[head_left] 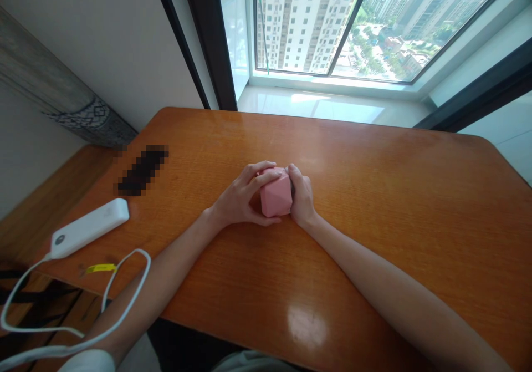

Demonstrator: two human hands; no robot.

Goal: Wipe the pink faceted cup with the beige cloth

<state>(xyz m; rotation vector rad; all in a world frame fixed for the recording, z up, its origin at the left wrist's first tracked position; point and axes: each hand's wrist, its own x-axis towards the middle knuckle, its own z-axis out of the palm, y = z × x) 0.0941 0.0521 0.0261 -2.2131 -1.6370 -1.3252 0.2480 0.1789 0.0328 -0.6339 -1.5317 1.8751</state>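
Note:
A pink faceted box (275, 196) rests on the orange wooden table (374, 194) near its middle. My left hand (241, 197) wraps round its left side, fingers curled over the top and thumb underneath the front. Against the box's right side my right hand (302, 197) presses, fingers closed over the top edge. Both forearms reach in from the near edge of the table.
A white power bank (89, 227) with a white cable (124, 283) lies at the table's left edge, next to a small yellow tag (100, 268). A dark blurred object (142, 169) lies farther back on the left. Beyond the table is a large window.

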